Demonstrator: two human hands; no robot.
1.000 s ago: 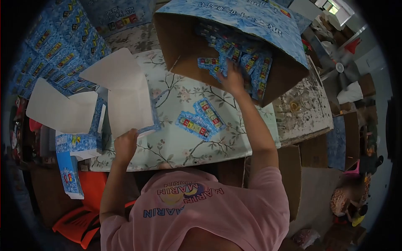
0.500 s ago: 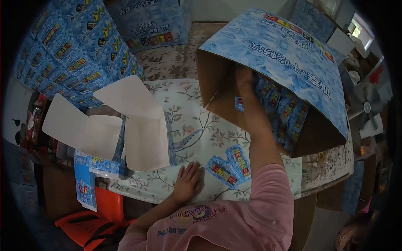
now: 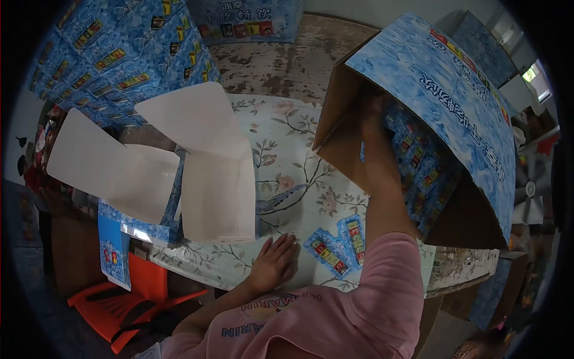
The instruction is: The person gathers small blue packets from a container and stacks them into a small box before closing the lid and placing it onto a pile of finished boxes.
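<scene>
My left hand (image 3: 275, 261) rests on the flowered tablecloth (image 3: 287, 157), fingers stretched out, holding nothing. Just right of it lie two blue printed packets (image 3: 330, 251), side by side and slightly fanned. My right hand (image 3: 373, 106) reaches deep into a large blue printed cardboard box (image 3: 439, 78) lying on its side. Its fingers are dark and mostly hidden there, so I cannot see what they touch. Many similar blue packets (image 3: 421, 161) lie piled in the box beside my forearm. Left of my left hand stand two open small boxes, one with a white inside (image 3: 216, 191), the other (image 3: 143, 179) beside it.
Stacked blue printed boxes (image 3: 113, 60) rise at the back left, with another printed carton (image 3: 251, 24) behind. An orange chair (image 3: 128, 299) sits below the table's left edge. A fan (image 3: 528, 189) stands at the far right.
The camera view has shifted, moving the large box rightward in the picture. My right hand remains inside that box; my left hand still lies on the tablecloth.
</scene>
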